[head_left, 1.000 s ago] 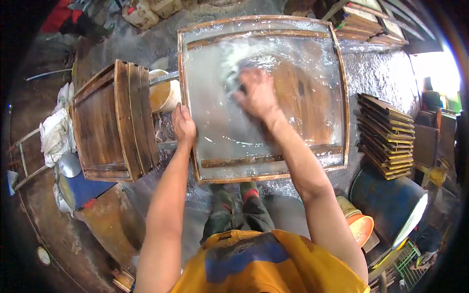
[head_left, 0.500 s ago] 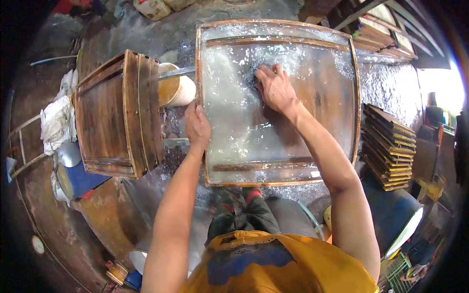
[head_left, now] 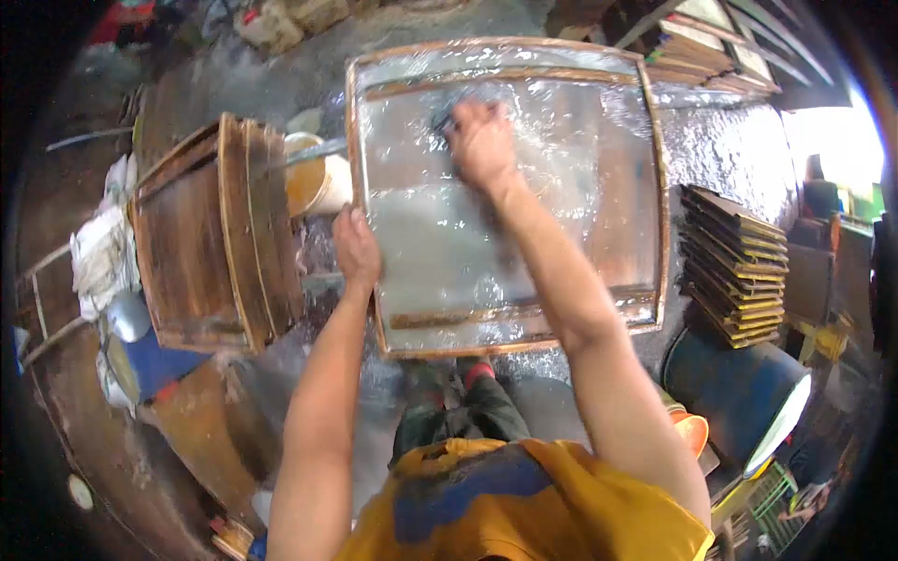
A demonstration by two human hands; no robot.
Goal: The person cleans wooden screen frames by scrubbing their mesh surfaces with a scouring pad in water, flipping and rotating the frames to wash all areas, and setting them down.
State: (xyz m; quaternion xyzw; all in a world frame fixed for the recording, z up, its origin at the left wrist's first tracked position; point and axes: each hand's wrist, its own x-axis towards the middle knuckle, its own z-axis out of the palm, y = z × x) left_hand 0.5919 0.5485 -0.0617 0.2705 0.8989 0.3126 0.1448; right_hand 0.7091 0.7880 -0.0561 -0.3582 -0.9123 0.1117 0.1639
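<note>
A wide, shallow wooden-framed tray (head_left: 496,42) lies in front of me, its inside wet with cloudy, foamy water. My right hand (head_left: 485,145) is over its upper middle, with fingers curled down on a dark scouring pad (head_left: 443,120) pressed to the wet surface. The hand hides most of the pad. At the tray's left rim is my left hand (head_left: 357,248), its fingers closed on the edge. Close beside that hand, a white bucket (head_left: 334,182) with brownish liquid stands between the tray and a stack of wooden trays.
Wooden trays (head_left: 234,234) stand stacked at the left. Thin yellow-edged boards (head_left: 739,266) are piled on the right, above a blue drum (head_left: 730,393). White cloth sacks (head_left: 101,234) lie at far left. An orange container (head_left: 690,432) sits near my right elbow.
My right hand has moved left and slightly up across the tray with the pad. The left hand stays at the left rim. The whole view has shifted a little.
</note>
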